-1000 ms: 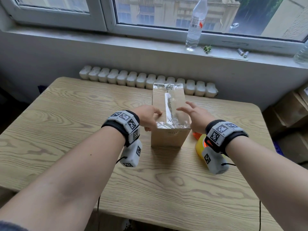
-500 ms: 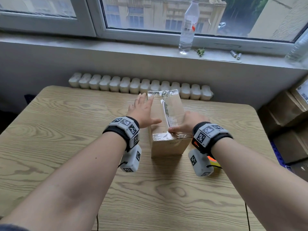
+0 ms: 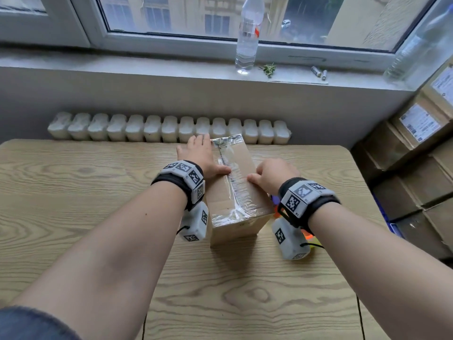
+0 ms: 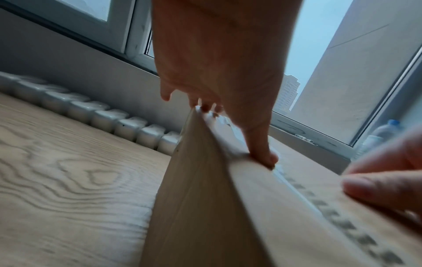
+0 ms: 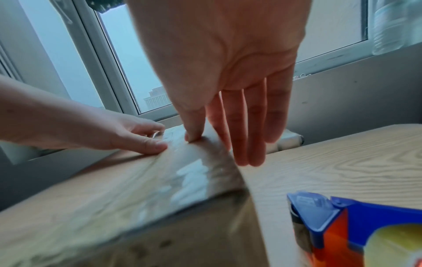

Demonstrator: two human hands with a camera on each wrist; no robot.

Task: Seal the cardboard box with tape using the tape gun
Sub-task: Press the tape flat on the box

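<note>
A small cardboard box (image 3: pixel 221 202) stands on the wooden table (image 3: pixel 73 204), with clear shiny tape (image 3: pixel 235 190) running along its top seam and over both ends. My left hand (image 3: pixel 202 155) lies flat on the left half of the top, and its thumb (image 4: pixel 262 153) presses beside the seam. My right hand (image 3: pixel 273 175) presses its thumb (image 5: pixel 194 134) onto the tape at mid-length, while its straight fingers hang over the box's right edge. The tape gun (image 5: pixel 342 234), blue, orange and yellow, lies on the table right of the box, and no hand holds it.
A white radiator (image 3: pixel 169 128) runs along the table's far edge. A water bottle (image 3: pixel 246 38) and small items sit on the windowsill. Stacked cardboard boxes (image 3: pixel 416 155) stand at the right, off the table.
Both hands came down from above the box's near end onto its top. The left hand slid toward the far end, and the right thumb moved from the near edge to mid-seam.
</note>
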